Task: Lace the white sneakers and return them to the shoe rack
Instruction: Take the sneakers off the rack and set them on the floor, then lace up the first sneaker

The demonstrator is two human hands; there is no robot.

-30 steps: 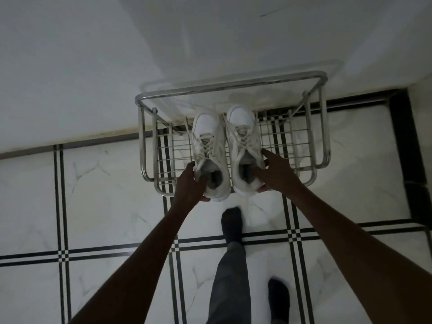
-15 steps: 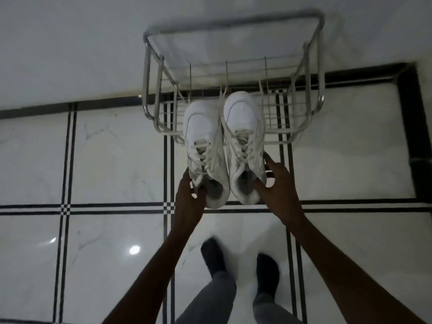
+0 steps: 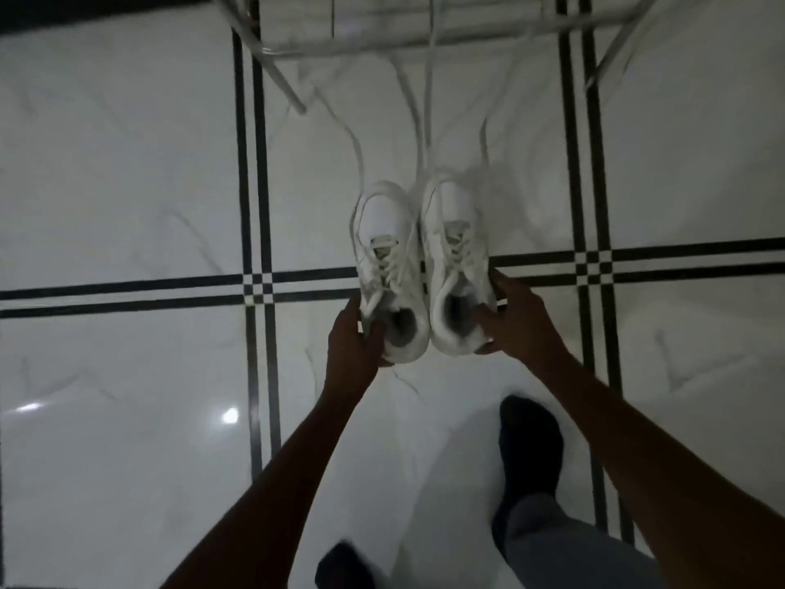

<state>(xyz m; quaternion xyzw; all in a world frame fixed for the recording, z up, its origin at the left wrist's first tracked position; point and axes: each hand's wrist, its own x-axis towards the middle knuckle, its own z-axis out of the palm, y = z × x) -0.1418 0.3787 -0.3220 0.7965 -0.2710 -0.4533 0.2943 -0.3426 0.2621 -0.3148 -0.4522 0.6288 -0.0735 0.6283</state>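
Note:
Two white sneakers hang side by side above the floor, toes pointing away from me. My left hand (image 3: 354, 335) grips the heel of the left sneaker (image 3: 384, 248). My right hand (image 3: 516, 320) grips the heel of the right sneaker (image 3: 456, 252). Long loose white laces (image 3: 418, 121) trail from the toes toward the metal shoe rack (image 3: 297, 51), whose lower bars show blurred at the top edge of the view. Both sneakers are clear of the rack.
The floor (image 3: 127, 184) is glossy white marble tile with black double stripes. My two feet in dark socks (image 3: 529, 444) stand below the sneakers, with a grey trouser leg (image 3: 565, 542) on the right. A dark skirting strip (image 3: 85, 10) runs along the top left.
Both hands have pulled the sneakers off the rack and back toward me. The rack has slid up to the top edge of the view, and the laces now stretch out behind the shoes.

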